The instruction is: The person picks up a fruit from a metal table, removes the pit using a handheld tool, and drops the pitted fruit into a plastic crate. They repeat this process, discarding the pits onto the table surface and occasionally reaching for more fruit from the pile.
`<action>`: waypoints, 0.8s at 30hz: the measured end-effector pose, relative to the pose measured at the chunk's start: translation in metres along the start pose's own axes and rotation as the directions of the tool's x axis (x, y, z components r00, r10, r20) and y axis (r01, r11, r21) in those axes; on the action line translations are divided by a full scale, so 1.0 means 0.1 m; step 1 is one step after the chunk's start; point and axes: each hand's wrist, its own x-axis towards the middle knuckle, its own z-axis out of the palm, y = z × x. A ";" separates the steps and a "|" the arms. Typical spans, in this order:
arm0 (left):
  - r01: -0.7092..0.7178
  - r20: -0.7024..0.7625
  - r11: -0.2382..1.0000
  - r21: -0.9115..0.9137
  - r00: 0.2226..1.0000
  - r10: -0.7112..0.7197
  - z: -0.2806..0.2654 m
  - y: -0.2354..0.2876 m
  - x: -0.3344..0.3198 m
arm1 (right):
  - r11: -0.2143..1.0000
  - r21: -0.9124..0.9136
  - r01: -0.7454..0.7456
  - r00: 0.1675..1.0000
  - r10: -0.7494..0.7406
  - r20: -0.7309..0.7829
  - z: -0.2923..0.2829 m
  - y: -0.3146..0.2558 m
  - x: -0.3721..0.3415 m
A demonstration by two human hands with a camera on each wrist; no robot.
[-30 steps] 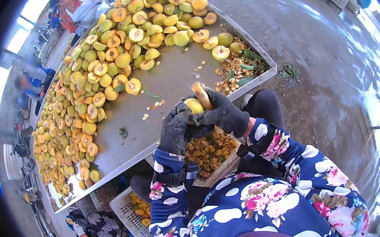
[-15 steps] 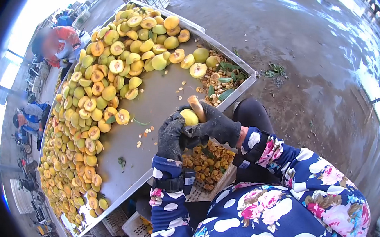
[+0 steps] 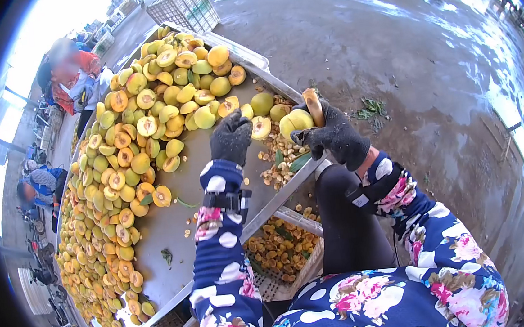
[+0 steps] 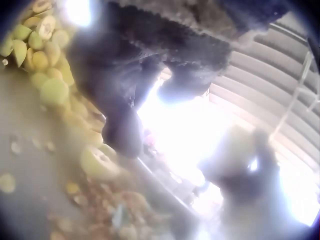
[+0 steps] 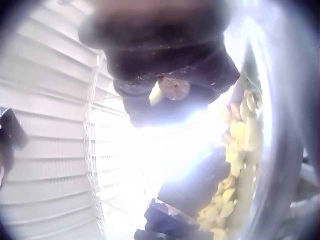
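Note:
My gloved right hand holds a yellow-green peach and a wooden handle together above the near corner of the metal table. Whatever the handle belongs to is hidden by the hand and the peach. In the right wrist view the handle's round end shows between the dark fingers. My gloved left hand reaches over the table at the edge of the peach pile. In the left wrist view its fingers point down near a cut peach half, with nothing visible between them and the thumb.
Loose pits and leaves lie in the table's near corner. Below the edge stands a crate with pits and scraps. A raised metal rim borders the table. Another person is at the far left, and a white crate stands behind.
My hands were together around the peach and handle; now they are apart. The left hand has moved forward to the pile, the right one forward and right, keeping the peach and handle.

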 end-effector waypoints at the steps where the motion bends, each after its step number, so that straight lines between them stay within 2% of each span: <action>1: -0.209 -0.029 0.928 0.307 0.973 0.228 0.01 -0.13 0.26 | 0.993 -0.119 0.028 1.000 -0.026 0.018 -0.03 -0.07 0.06; 2: -0.368 0.015 0.724 0.583 0.896 0.443 0.09 -0.02 0.31 | 0.981 -0.187 0.056 0.998 -0.061 -0.020 -0.08 -0.07 0.15; 3: -0.336 0.067 0.585 0.738 0.900 0.431 0.14 0.08 0.30 | 0.980 -0.189 0.054 0.998 -0.059 -0.022 -0.10 -0.08 0.22; 5: -0.304 0.127 0.436 0.847 0.912 0.390 0.27 0.00 0.46 | 0.894 -0.438 0.097 0.990 -0.132 -0.049 -0.16 -0.09 0.40; 6: -0.286 0.141 0.360 0.888 0.915 0.379 0.28 -0.11 0.52 | 0.767 -0.607 0.208 0.966 -0.257 0.006 -0.24 -0.02 0.53; 7: -0.266 0.153 0.281 0.922 0.917 0.368 0.28 -0.23 0.57 | 0.767 -0.607 0.206 0.967 -0.254 0.007 -0.29 0.05 0.65; 8: -0.381 0.242 0.312 0.870 0.882 0.403 0.18 -0.31 0.61 | 0.604 -0.730 0.320 0.919 -0.384 0.084 -0.30 0.08 0.75; 9: -0.378 0.241 0.314 0.871 0.885 0.398 0.08 -0.38 0.60 | 0.409 -0.816 0.409 0.853 -0.490 0.182 -0.24 0.06 0.81; 10: -0.372 0.241 0.256 0.893 0.872 0.426 -0.03 -0.46 0.54 | 0.406 -0.806 0.431 0.871 -0.421 0.254 -0.20 0.01 0.84; 11: -0.358 0.239 0.195 0.913 0.858 0.454 -0.15 -0.52 0.46 | 0.413 -0.801 0.433 0.872 -0.417 0.257 -0.17 0.03 0.90; 12: -0.333 0.227 0.185 0.925 0.871 0.435 -0.25 -0.47 0.30 | 0.391 -0.836 0.385 0.905 -0.340 0.258 -0.14 0.05 0.96; 14: -0.294 0.180 0.218 0.931 0.886 0.428 -0.58 -0.50 0.08 | 0.320 -0.888 0.331 0.938 -0.210 0.274 -0.07 0.08 1.09; 15: -0.286 0.170 0.235 0.929 0.893 0.416 -0.74 -0.48 -0.05 | 0.327 -0.881 0.341 0.935 -0.211 0.284 -0.06 0.15 1.18; 17: -0.241 0.146 0.231 0.943 0.920 0.363 -0.99 -0.42 -0.30 | 0.163 -0.926 0.340 0.937 -0.144 0.319 -0.06 0.30 1.36; 18: -0.212 0.119 0.246 0.946 0.931 0.345 -1.11 -0.44 -0.41 | 0.158 -0.924 0.348 0.936 -0.115 0.333 -0.02 0.28 1.41; 19: -0.241 0.131 0.281 0.929 0.924 0.360 -1.29 -0.52 -0.47 | 0.159 -0.922 0.353 0.934 -0.119 0.337 0.01 0.26 1.44; 21: -0.121 -0.046 0.403 0.907 0.924 0.381 -1.42 -0.57 -0.69 | 0.064 -0.945 0.320 0.943 0.076 0.324 0.08 0.15 1.42; 23: 0.083 -0.228 0.306 0.948 0.850 0.475 -1.44 -0.59 -0.87 | 0.069 -0.943 0.325 0.943 0.056 0.329 0.07 0.16 1.39; 24: 0.124 -0.266 0.305 0.944 0.835 0.482 -1.54 -0.67 -0.92 | 0.075 -0.941 0.330 0.942 0.037 0.333 0.06 0.16 1.36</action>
